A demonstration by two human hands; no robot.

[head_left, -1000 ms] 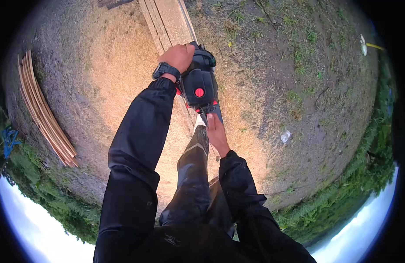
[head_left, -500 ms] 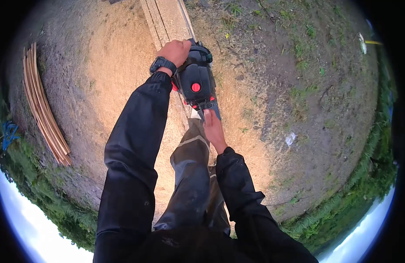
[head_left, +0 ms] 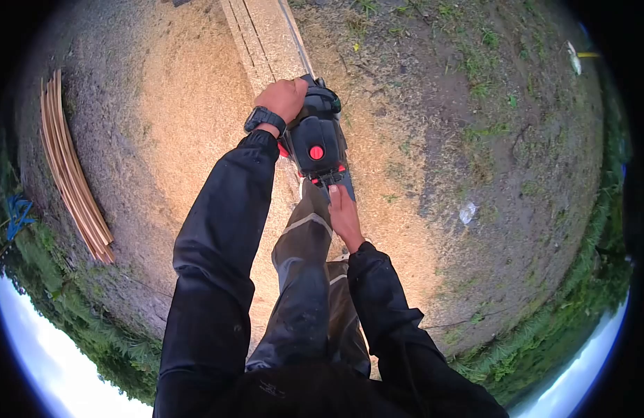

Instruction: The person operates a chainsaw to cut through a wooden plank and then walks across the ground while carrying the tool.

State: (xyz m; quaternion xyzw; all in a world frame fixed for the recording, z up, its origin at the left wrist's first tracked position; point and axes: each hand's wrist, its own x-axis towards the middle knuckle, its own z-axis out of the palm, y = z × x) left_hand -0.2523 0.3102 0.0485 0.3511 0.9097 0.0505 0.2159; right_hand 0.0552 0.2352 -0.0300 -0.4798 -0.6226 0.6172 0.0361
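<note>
The fingers point(head_left: 295, 86) of the left hand point(head_left: 284, 97) are curled tight over the front handle of the chainsaw point(head_left: 316, 139), with the wristwatch point(head_left: 264, 118) just behind them. The right hand point(head_left: 344, 216) is closed around the rear grip, its fingers wrapped under and mostly hidden. One hand at each end likely steadies the heavy body and keeps it from twisting. The saw points away from the person and sits low over the long timber point(head_left: 263, 35), which lies on the ground and runs ahead. The bar itself is hidden under the body. A trouser leg point(head_left: 304, 265) stands close behind the saw, in line with the timber. Pale sawdust point(head_left: 189, 118) covers the ground around it. Well apart to the left lies a stack of thin boards point(head_left: 67, 167), and a white scrap point(head_left: 467, 211) lies off to the right.
</note>
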